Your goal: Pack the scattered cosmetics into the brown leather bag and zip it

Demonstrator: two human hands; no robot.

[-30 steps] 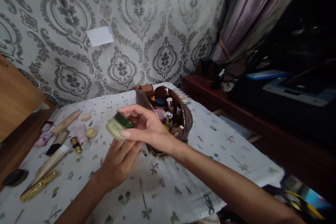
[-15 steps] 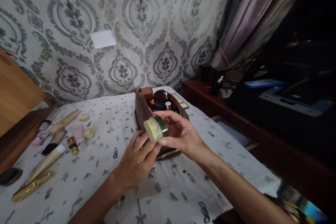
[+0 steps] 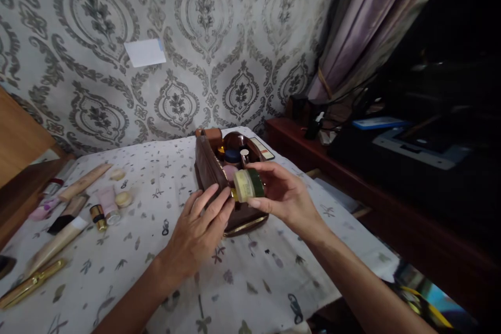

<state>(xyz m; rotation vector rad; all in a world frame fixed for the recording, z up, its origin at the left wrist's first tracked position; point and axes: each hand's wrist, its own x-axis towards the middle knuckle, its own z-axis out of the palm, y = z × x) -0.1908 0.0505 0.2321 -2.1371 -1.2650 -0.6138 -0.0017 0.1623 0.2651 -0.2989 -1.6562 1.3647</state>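
A small cream jar (image 3: 246,186) with a pale yellow body and a dark green lid is pinched between the thumb and fingers of my right hand (image 3: 287,195). It is tilted on its side over the opening of a brown cosmetic bag (image 3: 209,167). My left hand (image 3: 203,227) lies against the bag's near left side, fingers stretched out near the gold zipper; its thumb is hidden. Inside the unzipped bag are a dark blue round lid (image 3: 232,156), a silver-capped bottle (image 3: 245,156) and something pink (image 3: 229,172).
Left on the patterned white sheet (image 3: 156,250) lie a pink tube (image 3: 107,203), a small gold-and-black bottle (image 3: 97,217), a beige tube (image 3: 57,245), a gold pen-shaped item (image 3: 33,283) and small round jars (image 3: 123,198). A phone (image 3: 263,148) lies behind the bag. A dark red shelf (image 3: 289,138) borders the right.
My right hand has carried the jar slightly right, away from my left fingers and over the bag's opening. My left hand has settled against the bag's side. The view has shifted a little.
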